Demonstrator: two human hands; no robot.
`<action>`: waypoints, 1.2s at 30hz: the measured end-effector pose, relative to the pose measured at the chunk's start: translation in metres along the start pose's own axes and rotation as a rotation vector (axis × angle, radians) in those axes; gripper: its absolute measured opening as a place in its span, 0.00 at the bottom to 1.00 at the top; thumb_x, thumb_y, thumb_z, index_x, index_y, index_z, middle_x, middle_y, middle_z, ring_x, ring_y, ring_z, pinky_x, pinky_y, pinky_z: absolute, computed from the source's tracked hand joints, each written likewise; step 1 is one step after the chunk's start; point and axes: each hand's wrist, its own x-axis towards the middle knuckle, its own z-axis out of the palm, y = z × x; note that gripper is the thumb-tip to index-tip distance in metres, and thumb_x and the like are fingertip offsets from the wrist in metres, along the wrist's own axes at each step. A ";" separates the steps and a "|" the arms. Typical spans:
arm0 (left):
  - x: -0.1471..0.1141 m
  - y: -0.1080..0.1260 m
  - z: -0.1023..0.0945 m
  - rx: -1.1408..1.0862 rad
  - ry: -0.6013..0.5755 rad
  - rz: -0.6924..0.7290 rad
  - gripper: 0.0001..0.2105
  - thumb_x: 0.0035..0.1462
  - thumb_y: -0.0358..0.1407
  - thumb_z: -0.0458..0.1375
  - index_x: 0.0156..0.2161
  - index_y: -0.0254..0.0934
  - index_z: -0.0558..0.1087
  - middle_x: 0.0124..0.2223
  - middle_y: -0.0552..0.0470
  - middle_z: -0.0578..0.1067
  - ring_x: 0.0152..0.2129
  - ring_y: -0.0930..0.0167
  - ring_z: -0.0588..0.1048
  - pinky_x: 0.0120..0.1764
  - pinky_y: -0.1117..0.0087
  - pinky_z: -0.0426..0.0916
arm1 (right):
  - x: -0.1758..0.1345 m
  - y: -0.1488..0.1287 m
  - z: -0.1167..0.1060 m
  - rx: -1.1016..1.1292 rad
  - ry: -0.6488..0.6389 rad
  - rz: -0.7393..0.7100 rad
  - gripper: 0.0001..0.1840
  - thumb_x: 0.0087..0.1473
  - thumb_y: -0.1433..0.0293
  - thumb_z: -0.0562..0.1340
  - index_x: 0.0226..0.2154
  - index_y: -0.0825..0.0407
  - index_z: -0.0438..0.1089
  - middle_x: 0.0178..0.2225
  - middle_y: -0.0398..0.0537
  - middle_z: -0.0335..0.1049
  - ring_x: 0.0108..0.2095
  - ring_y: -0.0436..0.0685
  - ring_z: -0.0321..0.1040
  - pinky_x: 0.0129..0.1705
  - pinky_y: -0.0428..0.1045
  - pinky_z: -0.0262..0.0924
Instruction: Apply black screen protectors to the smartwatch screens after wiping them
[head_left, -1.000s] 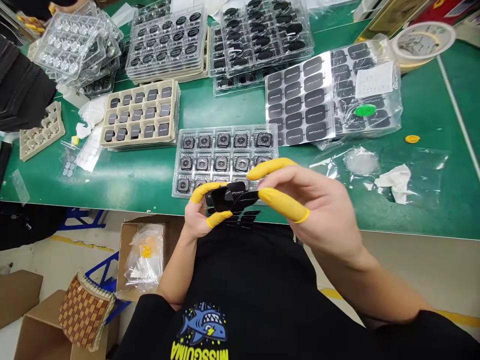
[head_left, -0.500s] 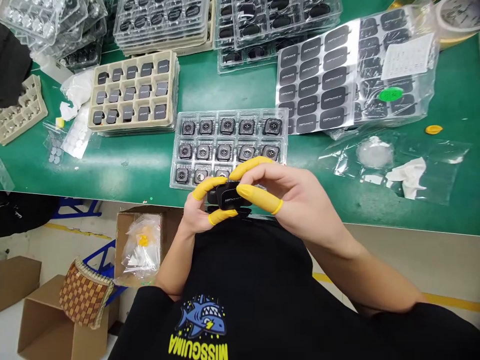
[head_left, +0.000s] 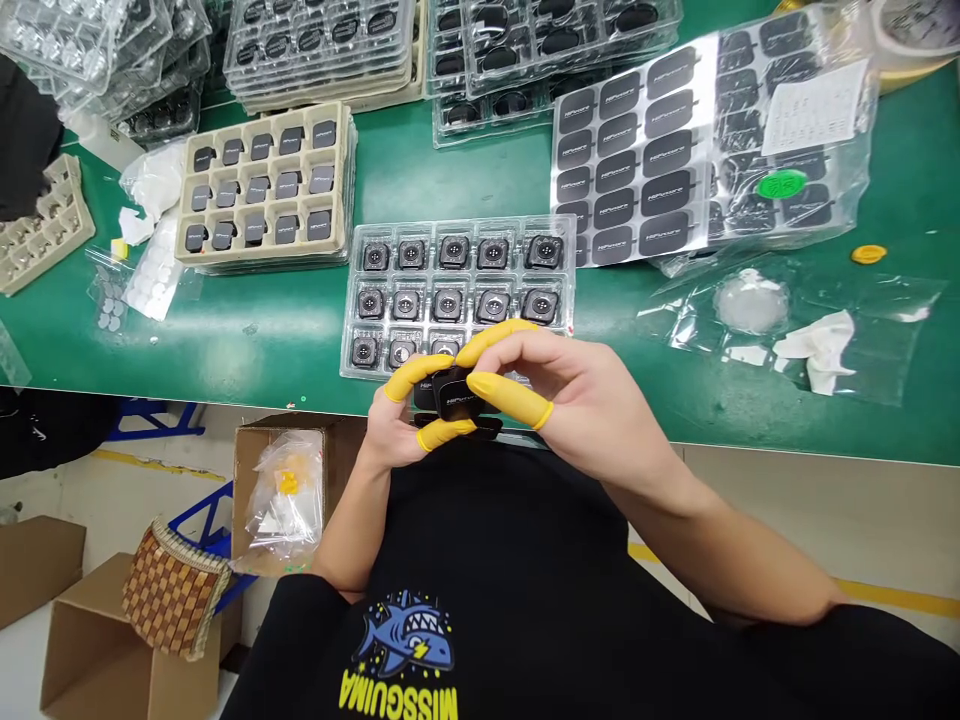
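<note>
In front of my chest, over the table's near edge, my left hand (head_left: 401,412) pinches a dark smartwatch body by its sides, mostly hidden, between thumb and index finger. My right hand (head_left: 570,400) is closed with thumb and index finger on the right edge of a black printed screen film (head_left: 452,398), which lies over the face of the watch. Whether the film is stuck flat or stands off cannot be made out. Yellow finger cots cover both thumbs and index fingers. Just beyond the hands, a clear plastic tray (head_left: 348,295) holds several watch bodies, sensor side up.
A beige tray (head_left: 184,205) of black-filmed watches sits on a stack at left. Sheets of black films (head_left: 637,160) lie at right, partly in a plastic bag. Clear tray stacks (head_left: 322,60) line the back. Below the table stand cardboard boxes (head_left: 120,640) and a woven-seat stool (head_left: 176,595).
My right hand has shifted slightly left, its thumb sliding with the film's edge. My left hand keeps its grip nearly in place.
</note>
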 end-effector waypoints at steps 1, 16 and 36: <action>0.000 0.001 0.000 0.008 0.000 0.019 0.31 0.58 0.51 0.78 0.64 0.46 0.80 0.55 0.47 0.87 0.49 0.60 0.88 0.55 0.60 0.84 | 0.000 0.000 0.000 0.005 0.001 0.001 0.07 0.66 0.63 0.75 0.36 0.46 0.80 0.43 0.47 0.82 0.42 0.57 0.77 0.46 0.54 0.72; 0.002 0.005 -0.001 0.021 -0.005 0.067 0.31 0.61 0.50 0.77 0.66 0.47 0.78 0.56 0.48 0.87 0.50 0.62 0.88 0.55 0.63 0.84 | 0.001 0.003 0.001 0.007 -0.003 0.002 0.05 0.64 0.66 0.74 0.35 0.45 0.80 0.44 0.47 0.83 0.43 0.58 0.78 0.46 0.55 0.71; 0.000 0.004 -0.001 0.012 -0.009 0.039 0.31 0.61 0.51 0.76 0.66 0.46 0.78 0.55 0.46 0.87 0.50 0.61 0.88 0.56 0.61 0.85 | 0.001 0.004 0.002 -0.035 0.013 -0.020 0.08 0.63 0.61 0.76 0.36 0.45 0.81 0.43 0.47 0.83 0.43 0.59 0.78 0.47 0.55 0.72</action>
